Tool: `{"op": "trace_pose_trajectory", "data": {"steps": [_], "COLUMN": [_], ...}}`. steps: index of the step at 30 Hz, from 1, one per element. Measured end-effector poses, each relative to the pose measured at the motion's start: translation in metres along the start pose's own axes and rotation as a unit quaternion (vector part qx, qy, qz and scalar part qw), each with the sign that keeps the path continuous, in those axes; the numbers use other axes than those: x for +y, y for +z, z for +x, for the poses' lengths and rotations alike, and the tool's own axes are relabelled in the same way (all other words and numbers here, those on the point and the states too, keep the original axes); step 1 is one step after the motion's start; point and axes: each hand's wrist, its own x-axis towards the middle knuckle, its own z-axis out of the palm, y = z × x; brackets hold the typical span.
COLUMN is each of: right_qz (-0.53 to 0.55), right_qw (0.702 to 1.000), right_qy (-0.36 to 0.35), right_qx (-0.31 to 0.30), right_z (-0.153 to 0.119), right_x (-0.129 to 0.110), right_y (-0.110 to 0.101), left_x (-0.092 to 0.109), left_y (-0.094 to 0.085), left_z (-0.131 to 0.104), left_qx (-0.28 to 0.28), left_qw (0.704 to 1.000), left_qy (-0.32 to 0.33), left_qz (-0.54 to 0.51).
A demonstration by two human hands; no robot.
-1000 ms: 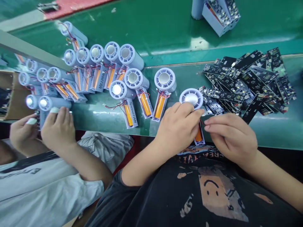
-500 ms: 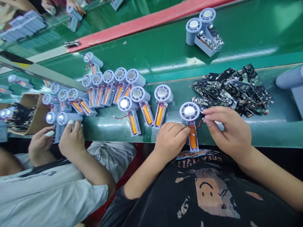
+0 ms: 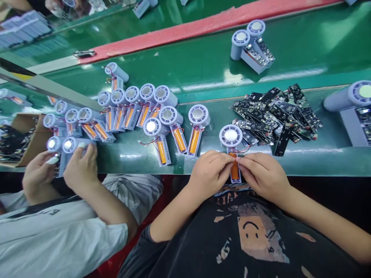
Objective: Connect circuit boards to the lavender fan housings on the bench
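In front of me a lilac handheld fan (image 3: 231, 136) lies with its round head away from me and its handle uncovered. An orange battery (image 3: 235, 172) fills the handle. My left hand (image 3: 212, 172) is closed at the handle's left side, thumb and forefinger at the battery's upper end. My right hand (image 3: 265, 175) pinches at the same spot from the right, its fingertips almost touching the left ones. What the right fingertips hold is too small to make out. Thin wires (image 3: 243, 150) show just above them, beside the fan head.
A heap of black circuit boards (image 3: 272, 112) lies right of the fan. Several open fans (image 3: 198, 116) with orange batteries stand to the left. Two fans with boards (image 3: 240, 40) sit farther back, another fan (image 3: 344, 98) at right. A co-worker's hands (image 3: 79, 164) hold a fan at left.
My right hand has moved left and down from beside the circuit boards to the battery, meeting my left fingertips. One board at the heap's front now shows fully. The camera view has shifted slightly.
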Motion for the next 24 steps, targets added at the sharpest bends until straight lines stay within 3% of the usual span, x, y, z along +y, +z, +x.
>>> {"op": "trace_pose_trajectory", "data": {"steps": [6,9,13,16,18,19,22,24], "right_qz": [0.058,0.061,0.064,0.089,0.094,0.093,0.086,0.085], "right_qw": [0.998,0.997,0.996,0.992,0.992,0.992,0.994,0.994], "right_qy": [0.021,0.018,0.039,0.058,0.052,0.048,0.037,0.032], "right_qx": [0.034,0.042,0.055,0.064,0.068,0.066,0.061,0.062], "right_z": [0.01,0.009,0.009,0.008,0.005,0.004,-0.001,-0.003], "right_x": [0.004,0.004,0.007,0.011,0.012,0.013,0.013,0.013], "right_y": [0.016,0.021,0.02,0.016,0.013,0.013,0.013,0.015], "left_x": [0.007,0.012,0.013,0.006,0.001,-0.001,-0.001,0.001], "left_y": [-0.005,-0.014,-0.028,-0.04,-0.047,-0.049,-0.044,-0.035], "left_z": [-0.003,0.003,0.019,0.025,0.025,0.024,0.018,0.014], "left_qx": [0.03,-0.009,-0.073,-0.03,0.004,-0.01,-0.126,-0.153], "left_qw": [0.997,0.995,0.997,0.996,0.994,0.992,0.98,0.976], "left_qy": [-0.005,0.01,-0.019,-0.08,-0.11,-0.119,-0.131,-0.126], "left_qz": [0.074,0.102,0.03,-0.014,0.017,0.039,0.08,0.09]}}
